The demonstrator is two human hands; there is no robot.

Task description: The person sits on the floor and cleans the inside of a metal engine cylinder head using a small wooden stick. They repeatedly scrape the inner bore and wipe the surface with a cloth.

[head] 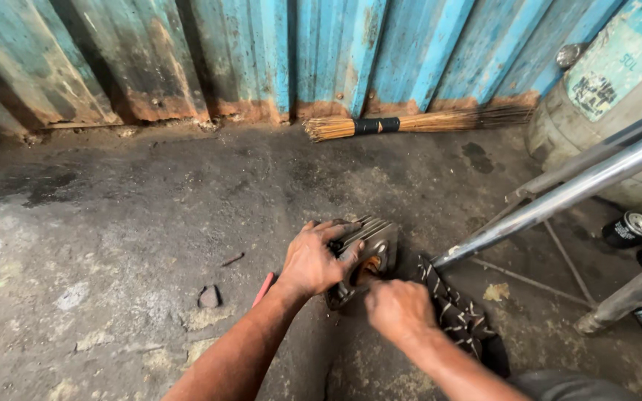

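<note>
A grey finned metal engine cylinder block [365,256] stood on edge on the stained concrete floor [128,223], near the middle of the view, its round bore facing the person. The left hand [312,260] was clamped over its upper left corner, fingers wrapped across the fins. The right hand [399,308] was closed into a fist at the bore's lower edge; what it pinched could not be told. The block seemed mid-job, steadied and being worked at the opening, nothing visibly removed. A red-handled tool [263,288] lay under the left wrist, a striped dark rag [458,315] beside the right. Beyond lay a straw broom [410,122] against the blue corrugated metal wall [261,52].
</note>
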